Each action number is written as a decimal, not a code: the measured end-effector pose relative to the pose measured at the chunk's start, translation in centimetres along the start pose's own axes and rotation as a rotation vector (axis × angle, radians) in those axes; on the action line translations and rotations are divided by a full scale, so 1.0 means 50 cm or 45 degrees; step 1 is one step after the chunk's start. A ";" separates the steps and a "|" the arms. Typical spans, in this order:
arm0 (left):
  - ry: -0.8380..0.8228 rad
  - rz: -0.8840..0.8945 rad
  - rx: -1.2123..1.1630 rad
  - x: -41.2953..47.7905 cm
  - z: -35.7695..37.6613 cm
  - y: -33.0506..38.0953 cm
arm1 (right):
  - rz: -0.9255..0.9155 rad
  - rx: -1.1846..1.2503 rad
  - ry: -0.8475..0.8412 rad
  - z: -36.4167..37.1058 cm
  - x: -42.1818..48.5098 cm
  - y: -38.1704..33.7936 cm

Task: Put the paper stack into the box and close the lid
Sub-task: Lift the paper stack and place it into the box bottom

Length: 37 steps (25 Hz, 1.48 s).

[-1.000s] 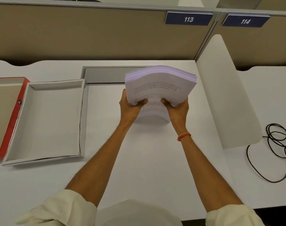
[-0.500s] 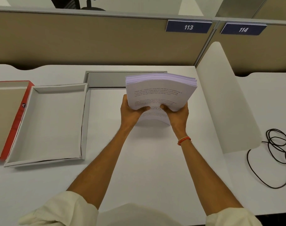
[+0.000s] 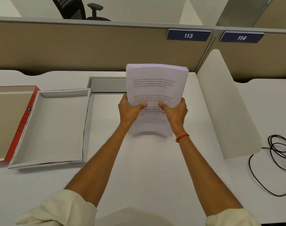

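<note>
I hold a thick stack of printed white paper [image 3: 155, 88] upright over the middle of the white desk, its lower edge resting on or just above the surface. My left hand [image 3: 127, 111] grips its left side and my right hand [image 3: 176, 113] its right side, thumbs on the front page. An open white box [image 3: 87, 128], shallow and with nothing in it, lies flat to the left. Its red lid [image 3: 23, 121] lies upside down beside it at the far left edge.
A beige partition [image 3: 90, 49] with signs 113 and 114 runs behind the desk. A grey recessed panel [image 3: 106, 84] sits at the back. A white curved divider [image 3: 223, 103] stands on the right, with a coiled black cable [image 3: 279, 154] beyond it.
The paper stack has been tipped from a bent, nearly flat pose to upright, with its top edge raised. Both hands keep their grip. The camera view has tilted upward.
</note>
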<state>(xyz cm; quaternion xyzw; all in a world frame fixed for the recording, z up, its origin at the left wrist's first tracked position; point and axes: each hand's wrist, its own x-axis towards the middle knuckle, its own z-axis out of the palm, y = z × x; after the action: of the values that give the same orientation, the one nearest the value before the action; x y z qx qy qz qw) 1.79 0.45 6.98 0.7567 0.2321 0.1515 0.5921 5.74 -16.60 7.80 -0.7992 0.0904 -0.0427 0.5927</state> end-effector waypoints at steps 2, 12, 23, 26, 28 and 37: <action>-0.001 -0.037 0.095 0.013 -0.015 0.017 | 0.035 -0.152 -0.035 0.003 0.012 -0.023; -0.079 -0.156 0.475 0.019 -0.092 0.039 | 0.010 -0.474 -0.363 0.052 -0.005 -0.056; -0.054 -0.174 0.436 0.028 -0.295 0.005 | 0.059 -0.479 -0.450 0.207 -0.123 -0.103; -0.062 -0.209 0.459 0.047 -0.374 -0.019 | 0.079 -0.484 -0.443 0.279 -0.166 -0.121; -0.066 -0.223 0.465 0.060 -0.429 -0.037 | 0.096 -0.491 -0.452 0.331 -0.196 -0.131; -0.038 -0.290 0.418 0.121 -0.651 -0.115 | 0.103 -0.515 -0.472 0.551 -0.309 -0.177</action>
<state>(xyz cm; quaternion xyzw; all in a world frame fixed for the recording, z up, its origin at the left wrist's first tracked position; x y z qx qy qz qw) -10.48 31.63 9.39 0.8140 0.3290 0.0327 0.4775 -3.72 14.77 8.79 -0.8912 0.0191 0.1470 0.4287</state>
